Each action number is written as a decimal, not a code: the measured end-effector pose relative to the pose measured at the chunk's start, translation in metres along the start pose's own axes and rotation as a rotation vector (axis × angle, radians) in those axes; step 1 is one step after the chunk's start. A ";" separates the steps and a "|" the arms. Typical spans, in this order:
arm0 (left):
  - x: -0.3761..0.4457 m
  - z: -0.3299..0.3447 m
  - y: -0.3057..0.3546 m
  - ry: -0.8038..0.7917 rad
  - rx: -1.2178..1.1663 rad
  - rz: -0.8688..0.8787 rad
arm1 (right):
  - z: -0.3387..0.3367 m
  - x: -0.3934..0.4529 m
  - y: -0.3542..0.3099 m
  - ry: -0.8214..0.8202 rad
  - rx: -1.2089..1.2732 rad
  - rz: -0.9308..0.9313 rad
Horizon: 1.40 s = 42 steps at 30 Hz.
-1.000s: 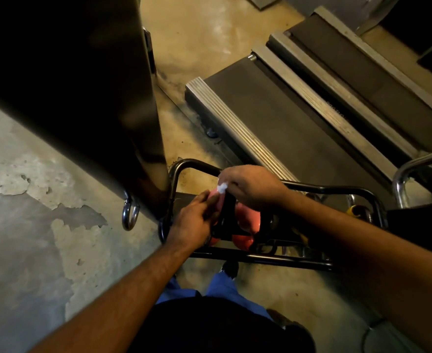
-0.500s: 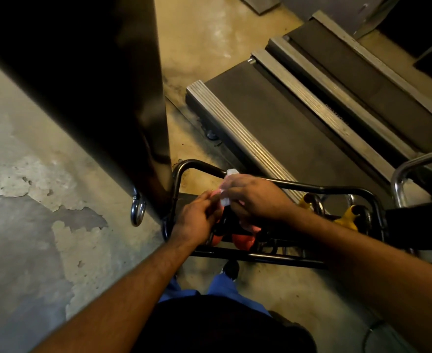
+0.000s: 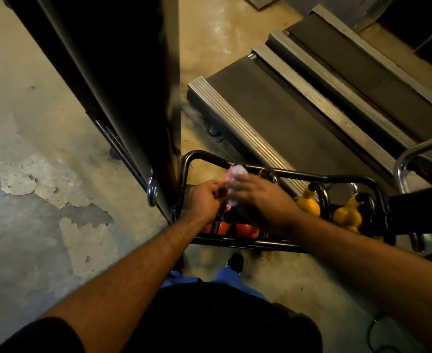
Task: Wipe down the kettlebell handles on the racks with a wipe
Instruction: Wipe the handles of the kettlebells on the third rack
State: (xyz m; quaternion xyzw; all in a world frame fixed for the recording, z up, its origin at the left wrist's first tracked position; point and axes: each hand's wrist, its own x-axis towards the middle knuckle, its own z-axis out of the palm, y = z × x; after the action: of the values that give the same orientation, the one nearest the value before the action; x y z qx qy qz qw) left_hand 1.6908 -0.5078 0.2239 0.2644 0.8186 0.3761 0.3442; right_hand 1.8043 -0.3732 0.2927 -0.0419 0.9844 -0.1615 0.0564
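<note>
A black tube rack (image 3: 337, 178) on the floor holds red kettlebells (image 3: 245, 230) at its left end and two yellow kettlebells (image 3: 307, 203) further right. My right hand (image 3: 263, 200) holds a white wipe (image 3: 237, 171) against the pink handle (image 3: 226, 180) of a red kettlebell; the hand is blurred. My left hand (image 3: 204, 200) grips the same handle from the left, fingers curled. Both hands hide most of the handle.
A tall black panel (image 3: 123, 85) with a metal ring (image 3: 152, 191) stands just left of the rack. Treadmill decks (image 3: 298, 113) lie behind the rack. A chrome tube frame (image 3: 413, 154) is at the right. My shoes (image 3: 235, 262) stand on worn concrete.
My right hand has slid the wipe up the pink handle toward the rack's back rail. My left hand kept its hold, and the yellow kettlebells came into view.
</note>
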 end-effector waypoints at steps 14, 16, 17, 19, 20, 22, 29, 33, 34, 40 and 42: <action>0.006 0.002 -0.005 0.014 0.031 0.019 | 0.027 -0.019 -0.002 0.026 -0.304 -0.056; 0.011 0.000 -0.004 0.012 0.048 0.020 | 0.025 -0.019 -0.002 0.065 -0.291 0.044; 0.012 -0.001 -0.003 0.014 0.051 0.016 | 0.032 -0.021 -0.007 0.083 -0.327 0.047; 0.009 0.000 -0.001 0.005 0.041 0.006 | 0.055 -0.032 -0.021 0.083 -0.428 -0.020; 0.008 0.001 -0.001 -0.001 0.036 0.011 | 0.062 -0.037 -0.026 0.070 -0.445 -0.053; 0.009 0.001 -0.003 -0.010 0.022 0.027 | 0.062 -0.036 -0.025 0.085 -0.440 -0.056; 0.013 -0.004 0.001 -0.029 -0.033 -0.011 | 0.082 -0.027 -0.039 0.379 -0.147 0.305; 0.011 0.001 -0.005 -0.036 -0.060 0.000 | 0.105 -0.015 -0.065 0.610 0.165 0.488; 0.011 0.002 -0.006 -0.032 -0.081 -0.013 | 0.105 -0.011 -0.070 0.675 0.247 0.528; 0.005 0.003 -0.005 -0.025 -0.180 -0.073 | 0.108 0.005 -0.106 0.847 0.686 0.747; 0.004 0.001 -0.005 -0.007 -0.107 -0.040 | 0.113 -0.002 -0.115 0.816 0.705 0.801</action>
State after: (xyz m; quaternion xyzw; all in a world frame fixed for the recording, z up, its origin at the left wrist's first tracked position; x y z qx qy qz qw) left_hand 1.6885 -0.5077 0.2182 0.2306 0.8011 0.4117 0.3681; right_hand 1.8275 -0.5175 0.2232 0.4118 0.7548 -0.4429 -0.2542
